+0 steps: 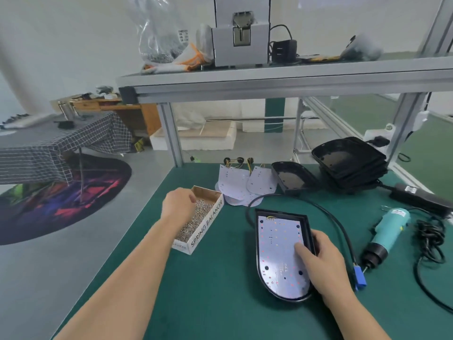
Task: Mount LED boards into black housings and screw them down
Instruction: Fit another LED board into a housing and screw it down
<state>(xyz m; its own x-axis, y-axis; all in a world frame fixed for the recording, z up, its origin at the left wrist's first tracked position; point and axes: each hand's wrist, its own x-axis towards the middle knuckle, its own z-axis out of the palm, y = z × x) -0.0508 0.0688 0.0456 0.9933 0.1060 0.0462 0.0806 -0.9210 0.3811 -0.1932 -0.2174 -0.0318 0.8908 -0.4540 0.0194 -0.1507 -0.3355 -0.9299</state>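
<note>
A black housing (pixel 260 273) lies on the green mat in front of me with a white LED board (pixel 277 251) seated inside it. My right hand (pixel 321 261) grips the housing's right rim, thumb pressing on the board. My left hand (pixel 179 204) reaches into a cardboard box (pixel 208 229) of small silver screws (pixel 193 224), fingers curled down among them; whether it holds one is hidden. A teal electric screwdriver (pixel 384 234) lies to the right.
Loose LED boards (pixel 242 185) with wires lie at the back. An empty housing (pixel 293 177) and a stack of housings (pixel 350 160) sit behind. A black cable (pixel 326 212) with a blue plug (pixel 359 278) loops round the work. An aluminium shelf frame (pixel 269 79) stands overhead.
</note>
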